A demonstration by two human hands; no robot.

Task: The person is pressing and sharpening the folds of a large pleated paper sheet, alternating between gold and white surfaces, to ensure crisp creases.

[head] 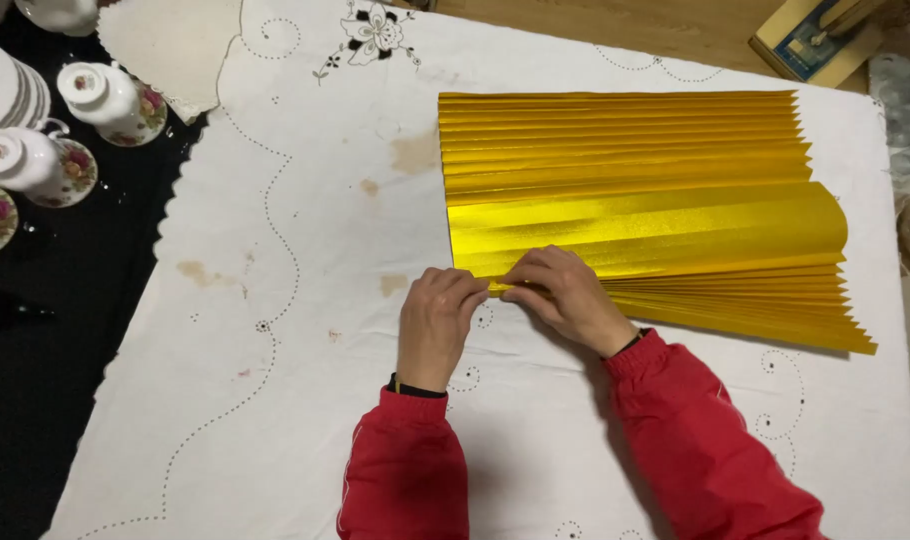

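White embroidered cloth (305,330) covers the bench, and one sheet of pleated gold paper (645,210) lies toward its far right corner, long axis and folds running left to right. The left hand (437,318) and right hand (565,290) both pinch its near left corner. Three flowered china pots (105,100) stand at the far left edge.

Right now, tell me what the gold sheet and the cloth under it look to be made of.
Gold sheet: likely metallic-finish paper or foil; it holds sharp accordion pleats and glares along the flat band. Cloth: apparently white woven fabric, matte, with stitched dotted curves, scalloped edge and brownish stains.
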